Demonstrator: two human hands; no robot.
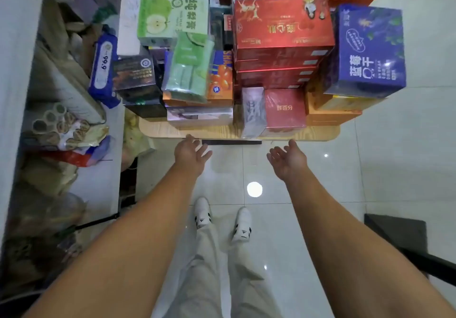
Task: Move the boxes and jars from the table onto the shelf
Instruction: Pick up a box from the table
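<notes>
Tiled floor; wooden table piled edge to edge with boxes, shelf at left. Left hand and right hand: slack, empty, by the near edge. I judge most work undone.

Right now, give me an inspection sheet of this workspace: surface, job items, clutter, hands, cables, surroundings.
Surface: wooden table, crowded, only its near edge bare.
Job's things: stacked boxes, including a red box, blue box and green apple box; no jars seen.
Clutter: bagged rolls on the shelf at left.
Hands: left hand and right hand open, empty, near the table edge.
Cables: nothing seen.
Surroundings: glossy tiled floor.
</notes>
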